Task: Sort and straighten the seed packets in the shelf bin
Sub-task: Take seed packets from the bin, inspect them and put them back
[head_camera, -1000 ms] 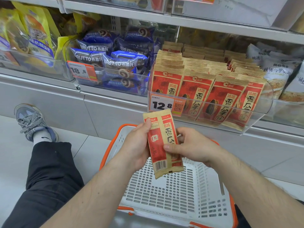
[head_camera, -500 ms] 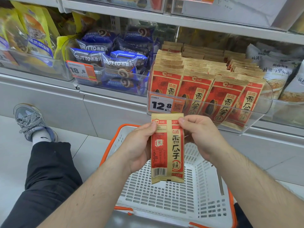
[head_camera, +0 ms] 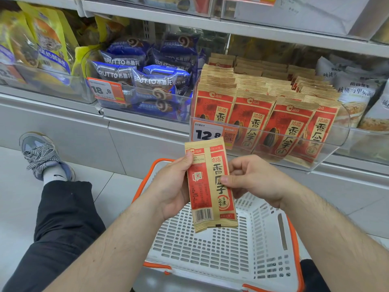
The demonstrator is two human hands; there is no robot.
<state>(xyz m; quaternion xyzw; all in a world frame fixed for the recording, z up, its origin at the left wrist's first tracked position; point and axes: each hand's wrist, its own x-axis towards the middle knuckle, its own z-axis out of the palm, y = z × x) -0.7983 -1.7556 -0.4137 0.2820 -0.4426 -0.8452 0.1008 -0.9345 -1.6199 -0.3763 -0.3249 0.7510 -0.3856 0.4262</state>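
Holding one seed packet (head_camera: 210, 184) up in front of the shelf bin (head_camera: 328, 144), the person has both hands on it in the head view, the only view there is. The left hand (head_camera: 170, 186) wraps the packet's left edge, with the thumb laid on the front near the top. The right hand (head_camera: 252, 180) pinches the right edge about halfway down, thumb on the front and fingers curled behind. So each grip is closed on the same packet, not open. Half a second ago the right hand pinched the top right corner; now it has slid down the side. A second ago the packet leaned over to one side; now it stands nearly straight, with its top just under the price tag (head_camera: 207, 133) on the bin's front. I think that means the packet has been smoothed flat and turned the right way, so it looks ready to go back in. The bin is just past the hands, up and to the right, and rows of matching red packets (head_camera: 252, 119) stand in it. The rows on the right lean a bit, so more tidying may be left. A white basket (head_camera: 210, 249) with an orange rim sits near, under the hands. Blue snack bags (head_camera: 151, 79) fill the next bin to the left.
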